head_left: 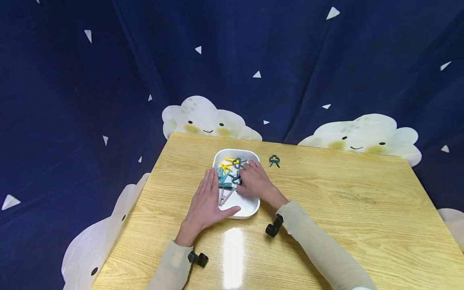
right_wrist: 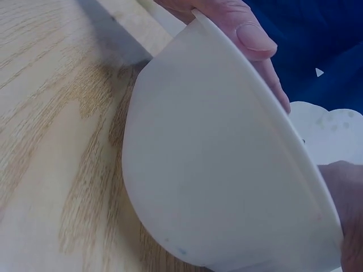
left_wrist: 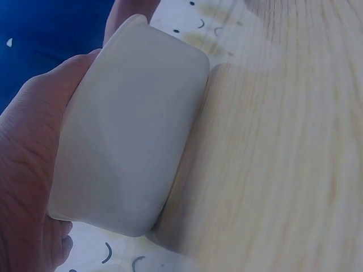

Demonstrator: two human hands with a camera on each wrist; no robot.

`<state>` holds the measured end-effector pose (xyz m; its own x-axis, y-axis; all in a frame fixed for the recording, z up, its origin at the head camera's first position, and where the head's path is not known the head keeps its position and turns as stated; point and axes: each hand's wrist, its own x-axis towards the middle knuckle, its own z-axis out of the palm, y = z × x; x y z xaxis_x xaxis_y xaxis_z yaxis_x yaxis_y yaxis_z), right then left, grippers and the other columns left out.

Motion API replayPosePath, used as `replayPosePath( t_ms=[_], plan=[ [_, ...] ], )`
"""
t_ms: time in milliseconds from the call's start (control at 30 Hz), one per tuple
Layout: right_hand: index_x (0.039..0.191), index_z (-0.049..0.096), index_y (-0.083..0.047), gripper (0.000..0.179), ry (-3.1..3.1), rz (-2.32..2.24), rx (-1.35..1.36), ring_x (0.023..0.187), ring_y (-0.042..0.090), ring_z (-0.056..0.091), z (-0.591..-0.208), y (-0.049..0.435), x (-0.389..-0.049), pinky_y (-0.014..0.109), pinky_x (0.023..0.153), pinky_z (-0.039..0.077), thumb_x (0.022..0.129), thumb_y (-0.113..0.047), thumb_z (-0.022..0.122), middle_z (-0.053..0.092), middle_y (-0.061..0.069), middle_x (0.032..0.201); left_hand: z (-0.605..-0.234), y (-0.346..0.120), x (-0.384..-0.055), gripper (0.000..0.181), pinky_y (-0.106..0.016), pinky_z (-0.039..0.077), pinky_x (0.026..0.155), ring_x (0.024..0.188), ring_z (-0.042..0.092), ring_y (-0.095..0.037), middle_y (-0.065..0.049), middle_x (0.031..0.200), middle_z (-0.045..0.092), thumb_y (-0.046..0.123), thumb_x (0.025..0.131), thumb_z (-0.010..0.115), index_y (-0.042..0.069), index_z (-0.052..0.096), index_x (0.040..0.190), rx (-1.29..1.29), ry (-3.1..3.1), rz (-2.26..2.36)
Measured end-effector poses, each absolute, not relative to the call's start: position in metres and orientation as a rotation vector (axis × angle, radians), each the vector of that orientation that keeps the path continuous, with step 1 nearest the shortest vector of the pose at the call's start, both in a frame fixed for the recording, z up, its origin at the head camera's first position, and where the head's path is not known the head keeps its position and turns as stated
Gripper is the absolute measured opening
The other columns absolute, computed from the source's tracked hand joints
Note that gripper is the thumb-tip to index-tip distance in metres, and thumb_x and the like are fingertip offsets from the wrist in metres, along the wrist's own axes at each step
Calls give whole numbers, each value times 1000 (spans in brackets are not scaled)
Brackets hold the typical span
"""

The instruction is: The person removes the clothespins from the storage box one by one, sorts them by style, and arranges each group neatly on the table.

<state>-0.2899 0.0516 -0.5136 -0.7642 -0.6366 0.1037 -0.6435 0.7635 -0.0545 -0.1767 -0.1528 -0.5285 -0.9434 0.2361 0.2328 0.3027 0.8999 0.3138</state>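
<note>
A white plastic tray (head_left: pixel 248 207) with rounded corners stands on the table, holding several clips. Along its left wall lies my left hand (head_left: pixel 206 198), fingers straight, the thumb reaching over the near rim. My right hand (head_left: pixel 255 181) reaches over the right rim into the tray, fingers bent down beside the dark green clips (head_left: pixel 237 163). Its fingertips are hidden, so I cannot tell whether they pinch anything. Near the left wall lie yellow clips (head_left: pixel 225 168), light blue clips (head_left: pixel 220 173), a teal clip (head_left: pixel 225 185) and a pale pink clip (head_left: pixel 224 198). Both wrist views show mostly the tray's outer wall (left_wrist: pixel 130 130).
Another dark green clip (head_left: pixel 274 160) lies on the wooden table (head_left: pixel 344 201), just right of the tray's far corner. Behind the table hangs a dark blue curtain (head_left: pixel 232 72) with clouds and white triangles. Each sleeve carries a small black wrist camera (head_left: pixel 272 229).
</note>
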Motion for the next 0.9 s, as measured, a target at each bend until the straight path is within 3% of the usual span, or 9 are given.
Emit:
replayPosePath(
  t_ms=[267, 400, 500, 567, 700, 900],
  plan=[
    [76, 61, -16, 35, -2896, 106, 1032, 90, 26, 43, -516, 51, -291, 40, 87, 36, 80, -47, 78, 57, 2, 88, -529, -154, -177, 136, -42, 12, 131, 162, 3, -32, -22, 174, 6, 95, 80, 46, -6, 11, 164, -411, -2880, -519],
    [104, 72, -12, 46, -2894, 100, 1057, 94, 26, 44, -516, 51, -291, 40, 89, 37, 83, -53, 76, 60, 5, 99, -529, -154, -177, 136, -41, 12, 131, 162, 4, -32, -22, 174, 6, 94, 80, 47, -7, 12, 164, -411, -2877, -517],
    [130, 69, -14, 59, -2904, 81, 1071, 99, 27, 45, -516, 50, -290, 41, 91, 37, 85, -53, 73, 61, 8, 110, -529, -154, -177, 136, -41, 12, 131, 162, 4, -32, -22, 174, 6, 95, 80, 47, -6, 12, 164, -412, -2877, -518],
    [136, 66, -13, 65, -2910, 69, 1068, 101, 28, 45, -515, 50, -290, 42, 92, 38, 85, -53, 73, 61, 10, 113, -529, -154, -177, 136, -41, 12, 131, 162, 4, -32, -23, 174, 7, 95, 80, 46, -6, 12, 164, -413, -2878, -517],
    [122, 66, -7, 62, -2905, 50, 1047, 100, 28, 45, -514, 49, -290, 42, 92, 38, 84, -55, 73, 59, 10, 111, -529, -154, -176, 136, -40, 9, 131, 162, 2, -31, -20, 174, 2, 95, 80, 45, -5, 9, 164, -408, -2891, -523],
    [109, 69, -10, 53, -2901, 40, 1058, 95, 26, 44, -513, 49, -290, 41, 88, 37, 85, -57, 72, 58, 7, 102, -528, -154, -177, 136, -41, 10, 131, 162, 1, -31, -18, 175, -1, 94, 80, 47, -5, 10, 164, -404, -2895, -532]
  ],
)
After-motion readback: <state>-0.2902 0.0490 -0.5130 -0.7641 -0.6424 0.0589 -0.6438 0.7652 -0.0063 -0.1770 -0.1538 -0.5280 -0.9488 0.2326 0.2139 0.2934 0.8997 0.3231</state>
